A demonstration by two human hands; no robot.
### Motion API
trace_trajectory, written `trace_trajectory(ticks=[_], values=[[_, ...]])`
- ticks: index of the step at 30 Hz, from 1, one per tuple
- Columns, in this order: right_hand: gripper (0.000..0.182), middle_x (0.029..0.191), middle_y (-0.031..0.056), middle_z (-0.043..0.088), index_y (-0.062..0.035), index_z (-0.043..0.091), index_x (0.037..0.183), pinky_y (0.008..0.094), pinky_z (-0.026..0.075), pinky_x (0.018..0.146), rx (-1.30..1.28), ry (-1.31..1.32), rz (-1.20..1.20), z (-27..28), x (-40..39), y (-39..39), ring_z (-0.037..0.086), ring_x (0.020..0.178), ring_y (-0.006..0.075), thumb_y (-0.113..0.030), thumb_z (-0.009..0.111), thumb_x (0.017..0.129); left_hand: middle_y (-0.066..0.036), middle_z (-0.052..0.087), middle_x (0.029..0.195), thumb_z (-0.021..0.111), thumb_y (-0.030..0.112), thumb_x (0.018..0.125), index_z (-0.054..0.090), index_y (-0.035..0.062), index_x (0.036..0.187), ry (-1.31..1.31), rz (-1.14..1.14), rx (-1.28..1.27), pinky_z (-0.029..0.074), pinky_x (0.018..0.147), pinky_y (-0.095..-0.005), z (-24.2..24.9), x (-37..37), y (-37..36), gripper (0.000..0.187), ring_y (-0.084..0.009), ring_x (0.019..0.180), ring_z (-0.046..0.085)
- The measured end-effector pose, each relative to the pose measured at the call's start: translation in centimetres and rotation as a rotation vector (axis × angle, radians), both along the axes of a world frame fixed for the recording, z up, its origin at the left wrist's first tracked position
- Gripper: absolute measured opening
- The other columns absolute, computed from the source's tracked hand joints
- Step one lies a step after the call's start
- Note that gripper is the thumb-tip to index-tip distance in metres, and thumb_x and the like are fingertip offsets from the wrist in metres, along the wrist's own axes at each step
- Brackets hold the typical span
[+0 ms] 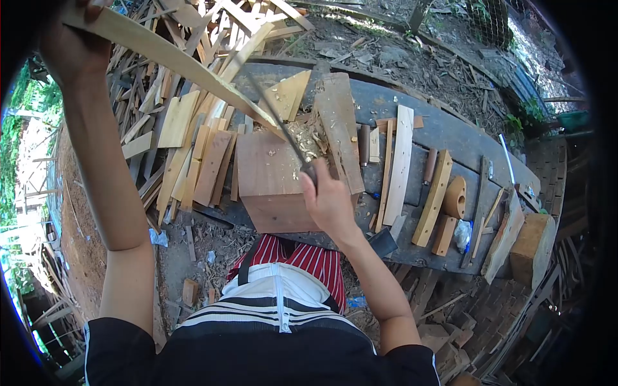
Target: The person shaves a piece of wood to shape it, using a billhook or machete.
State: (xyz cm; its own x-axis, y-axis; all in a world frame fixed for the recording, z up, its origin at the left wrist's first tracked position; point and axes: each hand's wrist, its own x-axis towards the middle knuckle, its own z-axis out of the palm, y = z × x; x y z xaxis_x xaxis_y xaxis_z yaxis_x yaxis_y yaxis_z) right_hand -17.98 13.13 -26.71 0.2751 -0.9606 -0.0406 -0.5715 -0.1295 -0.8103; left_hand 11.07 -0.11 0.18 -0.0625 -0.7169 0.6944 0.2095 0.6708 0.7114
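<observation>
High at the upper left, my left hand grips one end of a long pale wooden strip. The strip slants down, its lower end over a large wooden block. My right hand is wrapped around the dark handle of a long-bladed knife. Its narrow blade points up and left, crossing the strip near its lower end in this view, and its tip is blurred. Wood shavings lie on the block beside a thick plank.
A dark workbench stretches to the right, bearing a pale slat, a drilled wooden bar, a rounded wooden piece and dark-handled tools. Many offcuts are heaped at the left. A thick wood chunk stands at the right end.
</observation>
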Motion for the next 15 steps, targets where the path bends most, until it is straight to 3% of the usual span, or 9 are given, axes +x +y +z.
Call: trace_trajectory(ticks=[1, 3, 4, 6, 7, 9, 12, 13, 15], values=[[0.039, 0.07, 0.0263, 0.063, -0.0015, 0.049, 0.116, 0.0515, 0.049, 0.055, 0.099, 0.274, -0.014, -3.5, 0.0, 0.8, 0.063, 0.063, 0.0445, -0.035, 0.047, 0.097, -0.002, 0.043, 0.074, 0.056, 0.019, 0.091, 0.055, 0.0091, 0.087, -0.009, -0.181, 0.04, 0.037, 0.079, -0.033, 0.2, -0.2, 0.6, 0.011, -0.0112, 0.064, 0.046], [0.039, 0.069, 0.0254, 0.063, -0.0028, 0.05, 0.114, 0.0519, 0.05, 0.057, 0.206, 0.165, -0.07, -10.3, -2.1, 1.3, 0.063, 0.061, 0.0445, -0.038, 0.045, 0.098, -0.002, 0.043, 0.073, 0.057, 0.02, 0.09, 0.054, 0.0096, 0.085, -0.016, -0.12, 0.044, 0.037, 0.079, -0.0325, 0.7, -0.2, 1.0, 0.011, -0.0112, 0.064, 0.046], [0.039, 0.069, 0.0254, 0.063, -0.0028, 0.05, 0.114, 0.0519, 0.05, 0.057, 0.209, 0.166, -0.065, -9.0, -2.2, 1.0, 0.063, 0.061, 0.0445, -0.038, 0.045, 0.098, -0.002, 0.043, 0.073, 0.058, 0.02, 0.089, 0.054, 0.01, 0.084, -0.016, -0.039, 0.075, 0.038, 0.078, -0.032, 0.5, 0.0, 1.4, 0.013, -0.0111, 0.064, 0.047], [0.041, 0.066, 0.0238, 0.06, -0.0024, 0.05, 0.112, 0.0481, 0.049, 0.058, 0.692, -0.121, -0.075, -3.7, -2.5, -0.1, 0.062, 0.06, 0.0422, -0.041, 0.045, 0.098, -0.001, 0.043, 0.073, 0.06, 0.022, 0.088, 0.054, 0.01, 0.084, -0.007, -0.051, 0.055, 0.037, 0.079, -0.0322, 0.0, 0.1, 1.2, 0.014, -0.0113, 0.063, 0.046], [0.041, 0.066, 0.0238, 0.06, -0.0024, 0.05, 0.112, 0.0481, 0.049, 0.058, 0.691, -0.123, -0.081, -2.2, -2.5, -0.6, 0.062, 0.06, 0.0422, -0.041, 0.045, 0.098, -0.001, 0.044, 0.074, 0.06, 0.022, 0.088, 0.054, 0.01, 0.085, -0.009, -0.053, 0.047, 0.037, 0.08, -0.0325, 0.2, 0.3, 0.9, 0.014, -0.0115, 0.064, 0.046], [0.04, 0.062, 0.0207, 0.057, -0.0023, 0.049, 0.111, 0.0438, 0.046, 0.054, 0.36, -0.158, -0.026, 0.4, -1.8, -1.1, 0.06, 0.058, 0.0409, -0.04, 0.047, 0.097, -0.001, 0.044, 0.074, 0.06, 0.021, 0.088, 0.054, 0.0099, 0.085, -0.018, -0.055, 0.049, 0.037, 0.08, -0.0327, 0.2, 0.0, 0.8, 0.013, -0.0116, 0.065, 0.047], [0.036, 0.064, 0.0206, 0.057, -0.0021, 0.049, 0.11, 0.0439, 0.043, 0.053, 0.109, -0.335, 0.011, 7.4, -1.4, -2.0, 0.06, 0.058, 0.0418, -0.035, 0.049, 0.097, -0.002, 0.045, 0.076, 0.061, 0.022, 0.088, 0.055, 0.0101, 0.084, -0.001, 0.082, -0.024, 0.037, 0.082, -0.0329, 0.0, -0.8, 0.6, 0.013, -0.0119, 0.066, 0.047], [0.036, 0.064, 0.0206, 0.057, -0.0021, 0.049, 0.11, 0.0439, 0.043, 0.053, 0.11, -0.332, 0.013, 7.8, -1.1, -1.9, 0.06, 0.058, 0.0418, -0.035, 0.049, 0.097, -0.002, 0.045, 0.077, 0.06, 0.022, 0.088, 0.056, 0.0099, 0.084, -0.007, 0.062, 0.009, 0.037, 0.083, -0.0338, 0.2, -0.5, 0.5, 0.014, -0.0119, 0.067, 0.047], [0.034, 0.068, 0.0212, 0.059, -0.0021, 0.048, 0.11, 0.0454, 0.045, 0.054, -0.215, -0.46, -0.036, 8.3, -0.5, -1.4, 0.06, 0.06, 0.0433, -0.033, 0.051, 0.097, -0.002, 0.045, 0.077, 0.06, 0.022, 0.088, 0.056, 0.0098, 0.084, -0.014, 0.052, 0.037, 0.037, 0.084, -0.0346, 0.1, 0.1, 0.5, 0.014, -0.0119, 0.068, 0.047]])
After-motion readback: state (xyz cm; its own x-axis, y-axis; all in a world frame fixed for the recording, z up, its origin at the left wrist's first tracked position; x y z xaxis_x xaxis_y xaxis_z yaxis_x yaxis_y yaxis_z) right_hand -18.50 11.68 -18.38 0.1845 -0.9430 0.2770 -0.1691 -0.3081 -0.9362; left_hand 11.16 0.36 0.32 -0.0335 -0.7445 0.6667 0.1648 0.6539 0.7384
